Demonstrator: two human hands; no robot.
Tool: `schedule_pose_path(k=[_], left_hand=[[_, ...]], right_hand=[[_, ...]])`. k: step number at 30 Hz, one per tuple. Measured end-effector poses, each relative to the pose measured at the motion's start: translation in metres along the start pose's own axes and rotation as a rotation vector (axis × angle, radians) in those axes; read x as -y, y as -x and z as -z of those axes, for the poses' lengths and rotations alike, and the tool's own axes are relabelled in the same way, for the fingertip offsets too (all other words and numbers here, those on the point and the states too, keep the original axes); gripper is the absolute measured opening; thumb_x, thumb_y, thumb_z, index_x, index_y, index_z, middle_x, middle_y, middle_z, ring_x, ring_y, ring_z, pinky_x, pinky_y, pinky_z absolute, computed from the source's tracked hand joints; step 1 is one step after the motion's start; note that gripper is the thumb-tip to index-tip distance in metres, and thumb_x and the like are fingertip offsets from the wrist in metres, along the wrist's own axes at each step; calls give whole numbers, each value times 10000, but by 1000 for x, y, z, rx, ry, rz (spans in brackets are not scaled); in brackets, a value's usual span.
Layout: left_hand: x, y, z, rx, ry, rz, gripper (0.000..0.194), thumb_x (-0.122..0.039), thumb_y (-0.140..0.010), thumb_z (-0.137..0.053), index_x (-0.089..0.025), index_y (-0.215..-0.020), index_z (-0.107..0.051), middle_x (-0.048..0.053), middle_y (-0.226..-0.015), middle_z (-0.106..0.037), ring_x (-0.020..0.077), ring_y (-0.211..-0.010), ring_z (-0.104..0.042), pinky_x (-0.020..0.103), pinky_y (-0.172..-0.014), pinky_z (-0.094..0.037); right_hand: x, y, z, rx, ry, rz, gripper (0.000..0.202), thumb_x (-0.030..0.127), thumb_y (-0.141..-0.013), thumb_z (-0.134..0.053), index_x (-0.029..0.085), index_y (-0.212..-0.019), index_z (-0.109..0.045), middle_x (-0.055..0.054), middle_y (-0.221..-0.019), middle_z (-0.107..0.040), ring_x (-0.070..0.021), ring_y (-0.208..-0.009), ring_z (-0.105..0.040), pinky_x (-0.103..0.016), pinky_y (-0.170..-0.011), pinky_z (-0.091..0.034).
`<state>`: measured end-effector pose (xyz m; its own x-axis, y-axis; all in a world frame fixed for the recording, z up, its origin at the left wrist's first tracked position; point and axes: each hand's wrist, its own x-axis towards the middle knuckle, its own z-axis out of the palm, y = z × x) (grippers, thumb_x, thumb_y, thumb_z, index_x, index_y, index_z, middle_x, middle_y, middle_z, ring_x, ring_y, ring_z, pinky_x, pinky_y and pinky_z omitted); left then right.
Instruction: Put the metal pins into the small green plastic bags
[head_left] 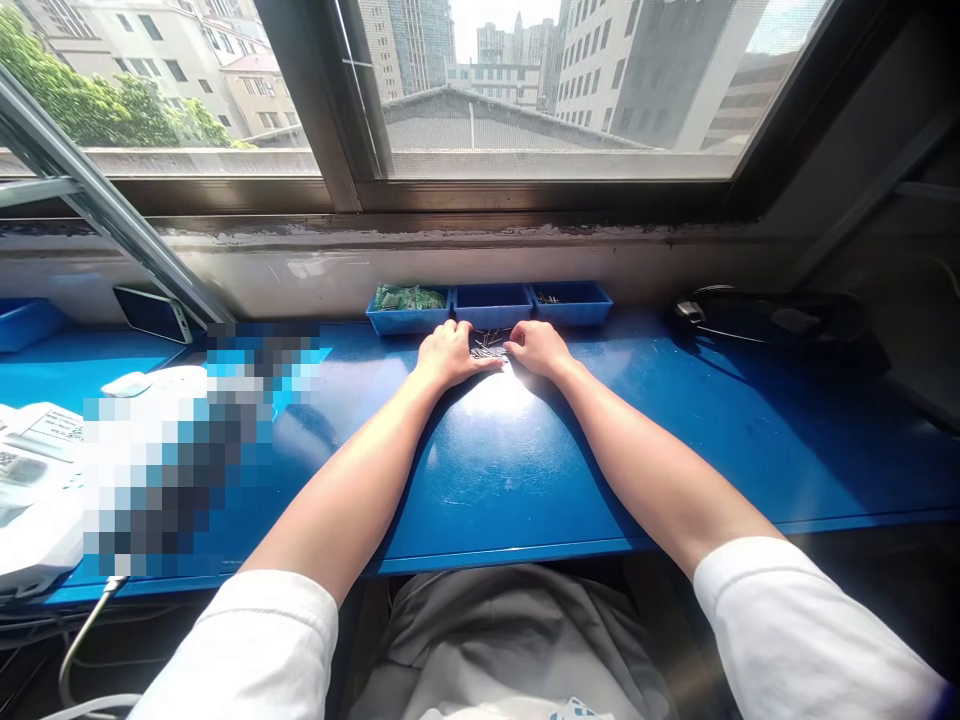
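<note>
A small pile of thin, shiny metal pieces, like screws or pins (487,346), lies on the blue table between my hands. My left hand (445,354) rests at the pile's left side, its thumb stretched out along the near edge and its fingers apart from the thumb. On the other side, my right hand (541,350) has its fingers curled, thumb and fingertips close together at the pile's edge. What those fingertips hold, if anything, is too small to make out. Just behind stand three joined blue bins: the left bin (409,320) with green bagged items, the middle bin (491,296), and the right bin (574,311) with dark thin pieces.
A phone (154,314) leans against a metal frame (112,190) at the left. White devices (37,480) and a pixelated patch cover the table's left part. A dark pouch-like item (780,325) lies at the back right. A window (525,100) rises behind the table (510,480).
</note>
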<state>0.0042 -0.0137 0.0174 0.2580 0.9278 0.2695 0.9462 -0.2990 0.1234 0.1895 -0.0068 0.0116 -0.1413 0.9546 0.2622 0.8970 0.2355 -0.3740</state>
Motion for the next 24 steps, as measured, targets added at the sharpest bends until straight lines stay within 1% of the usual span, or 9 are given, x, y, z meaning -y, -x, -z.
schedule_pose_path(k=[3,5,7,9,15,17,19,21,24], left_hand=[[0,-1,2,59,-32,83,834,-799,-639,-531,-154,-1167,-531,179,-1104,-619,343,-1037,-588,393,-854,-461],[0,-3,2,103,-59,89,820,-811,-635,-522,-155,-1125,-556,178,-1033,-655,350,-974,-621,397,-814,-472],[0,-3,1,119,-68,53,785,-809,-647,-511,-176,-1107,-575,164,-992,-675,346,-939,-637,396,-794,-477],[0,-3,0,107,-54,7,738,-800,-671,-495,-205,-1098,-592,143,-981,-683,335,-927,-645,389,-783,-480],[3,-2,-4,78,37,-78,604,-745,-732,-495,-250,-1050,-631,88,-959,-693,286,-902,-651,346,-752,-488],[4,-3,-5,68,56,-91,571,-723,-743,-509,-256,-1049,-628,77,-956,-693,274,-897,-649,336,-749,-485],[4,-3,-6,56,72,-98,555,-699,-744,-537,-254,-1065,-616,69,-949,-690,265,-892,-646,325,-742,-479],[3,-2,-6,29,98,-109,564,-665,-737,-581,-242,-1109,-590,65,-950,-683,254,-889,-642,310,-731,-473],[2,-2,-7,-70,168,-183,542,-571,-763,-620,-220,-1171,-556,65,-980,-664,221,-871,-634,286,-718,-463]], right_hand=[[-1,-1,2,-17,7,-66,238,412,-799,-607,195,-846,-693,-70,-926,-698,-199,-843,-629,-288,-717,-469],[-1,-1,2,11,5,-91,235,406,-810,-593,197,-804,-700,-72,-896,-704,-203,-819,-635,-291,-700,-467],[0,-1,2,29,12,-91,241,400,-823,-578,198,-801,-707,-78,-892,-708,-209,-809,-641,-295,-691,-464],[1,-2,1,41,42,-73,264,407,-840,-558,195,-810,-711,-91,-892,-710,-217,-813,-646,-299,-694,-462],[9,0,-2,103,105,52,307,423,-871,-513,198,-778,-700,-101,-876,-707,-223,-814,-643,-291,-696,-446],[10,1,-3,89,91,63,303,416,-877,-507,192,-792,-694,-103,-879,-705,-221,-815,-639,-288,-694,-439],[8,1,-2,39,28,51,288,405,-881,-505,186,-834,-685,-92,-859,-704,-203,-784,-633,-278,-673,-432],[4,1,-2,-25,-95,53,255,387,-871,-529,179,-852,-676,-65,-808,-699,-171,-721,-617,-260,-638,-425],[0,0,-2,-98,-345,101,230,381,-810,-613,161,-778,-670,-32,-722,-682,-137,-643,-588,-240,-596,-425]])
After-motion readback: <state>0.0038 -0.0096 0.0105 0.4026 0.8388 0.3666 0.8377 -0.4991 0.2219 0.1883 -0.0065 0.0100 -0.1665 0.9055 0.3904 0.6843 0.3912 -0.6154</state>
